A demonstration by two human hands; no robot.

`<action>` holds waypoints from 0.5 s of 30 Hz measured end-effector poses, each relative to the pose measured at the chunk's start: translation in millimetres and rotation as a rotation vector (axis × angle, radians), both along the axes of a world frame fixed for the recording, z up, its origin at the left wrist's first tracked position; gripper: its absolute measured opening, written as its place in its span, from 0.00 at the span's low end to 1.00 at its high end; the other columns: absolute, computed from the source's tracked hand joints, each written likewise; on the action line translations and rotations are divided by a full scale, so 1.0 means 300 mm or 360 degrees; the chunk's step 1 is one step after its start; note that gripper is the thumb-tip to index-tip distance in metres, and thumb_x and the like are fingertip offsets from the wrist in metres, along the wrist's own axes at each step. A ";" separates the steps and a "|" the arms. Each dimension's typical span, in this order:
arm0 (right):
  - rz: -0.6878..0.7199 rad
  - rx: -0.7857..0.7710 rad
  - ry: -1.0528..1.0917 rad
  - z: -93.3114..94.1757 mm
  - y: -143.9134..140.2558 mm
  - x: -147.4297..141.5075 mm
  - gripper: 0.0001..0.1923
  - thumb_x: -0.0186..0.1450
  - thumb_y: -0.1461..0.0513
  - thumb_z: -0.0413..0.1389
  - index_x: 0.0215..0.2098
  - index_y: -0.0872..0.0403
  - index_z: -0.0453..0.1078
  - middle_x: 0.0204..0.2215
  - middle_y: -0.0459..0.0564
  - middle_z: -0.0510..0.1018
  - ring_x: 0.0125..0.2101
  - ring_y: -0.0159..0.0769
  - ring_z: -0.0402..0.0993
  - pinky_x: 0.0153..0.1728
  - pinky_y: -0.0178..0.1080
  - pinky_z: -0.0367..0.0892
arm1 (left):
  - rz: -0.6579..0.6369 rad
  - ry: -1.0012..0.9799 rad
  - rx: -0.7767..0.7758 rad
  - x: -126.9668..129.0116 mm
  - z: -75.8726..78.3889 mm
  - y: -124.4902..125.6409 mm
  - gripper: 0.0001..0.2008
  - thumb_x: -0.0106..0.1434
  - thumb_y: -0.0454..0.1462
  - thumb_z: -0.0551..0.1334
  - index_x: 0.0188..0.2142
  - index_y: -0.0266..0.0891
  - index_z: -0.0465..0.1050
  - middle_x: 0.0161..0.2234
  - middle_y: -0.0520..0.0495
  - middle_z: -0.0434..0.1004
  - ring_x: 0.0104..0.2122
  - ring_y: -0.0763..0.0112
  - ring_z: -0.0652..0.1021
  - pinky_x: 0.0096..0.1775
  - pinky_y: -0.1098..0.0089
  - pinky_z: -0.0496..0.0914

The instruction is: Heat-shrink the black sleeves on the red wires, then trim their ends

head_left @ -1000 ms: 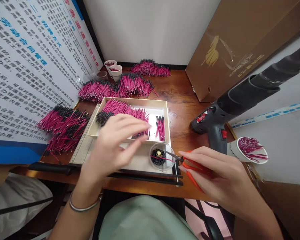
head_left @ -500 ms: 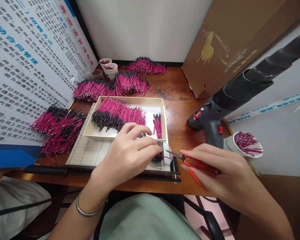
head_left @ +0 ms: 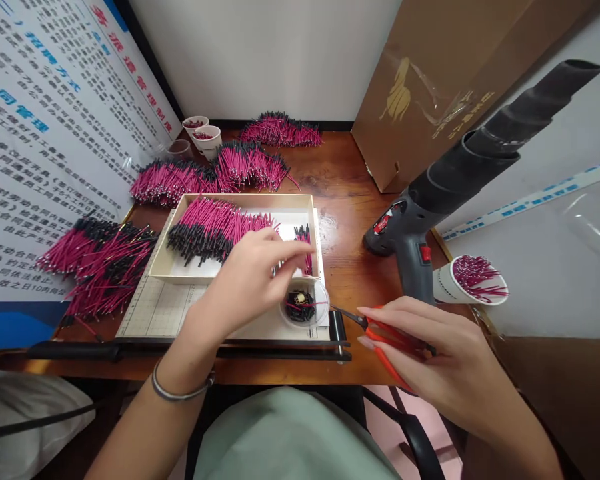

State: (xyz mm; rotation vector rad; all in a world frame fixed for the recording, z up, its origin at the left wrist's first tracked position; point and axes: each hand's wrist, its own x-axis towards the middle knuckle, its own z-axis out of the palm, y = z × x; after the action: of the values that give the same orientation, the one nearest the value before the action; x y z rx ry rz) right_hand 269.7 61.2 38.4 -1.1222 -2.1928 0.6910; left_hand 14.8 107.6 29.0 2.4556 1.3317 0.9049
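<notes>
My right hand (head_left: 430,343) is closed around orange-handled scissors (head_left: 383,328), whose slim dark tips point left towards a clear plastic cup (head_left: 322,303). Small black pieces (head_left: 300,311) and a yellowish bit lie in the cup, and a thin red wire crosses it. My left hand (head_left: 257,277) hovers over the front edge of a cream box (head_left: 157,270), thumb and forefinger apart beside a small bunch of wires (head_left: 305,243). Its other fingers are partly hidden. A large row of magenta wires with black ends (head_left: 215,230) fills the box's left side.
The box rests on a paper trimmer (head_left: 165,310). More wire piles (head_left: 103,263) lie left and behind. Paper cups (head_left: 207,141) stand at the back. To the right are a dark heat gun (head_left: 413,240), a cup of wire pieces (head_left: 473,280) and a brown carton (head_left: 405,93).
My left hand has risen away from the cup towards the small bunch, leaving the red wire there. The scissors stay at the cup's right. The whole view has shifted slightly.
</notes>
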 end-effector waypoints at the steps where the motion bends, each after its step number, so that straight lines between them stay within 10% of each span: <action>1: -0.0001 -0.0004 0.0005 -0.001 -0.001 0.000 0.09 0.65 0.71 0.58 0.41 0.56 0.77 0.29 0.46 0.78 0.25 0.25 0.73 0.25 0.28 0.68 | 0.0067 0.0042 -0.0017 -0.002 -0.001 0.024 0.13 0.69 0.32 0.57 0.47 0.40 0.79 0.37 0.47 0.84 0.36 0.65 0.78 0.40 0.64 0.70; 15: 0.0028 -0.0092 0.0071 -0.021 0.002 -0.028 0.11 0.65 0.70 0.58 0.43 0.54 0.78 0.31 0.46 0.79 0.27 0.27 0.75 0.27 0.29 0.70 | 0.0401 0.0756 -0.0421 0.040 -0.054 0.194 0.19 0.67 0.30 0.51 0.41 0.37 0.83 0.44 0.34 0.80 0.44 0.47 0.74 0.48 0.43 0.65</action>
State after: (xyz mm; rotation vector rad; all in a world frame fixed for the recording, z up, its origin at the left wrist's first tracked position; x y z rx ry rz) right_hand 261.4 61.9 31.9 -1.1071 -2.1602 0.7844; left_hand 26.7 165.7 12.8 2.4094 1.8078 0.1579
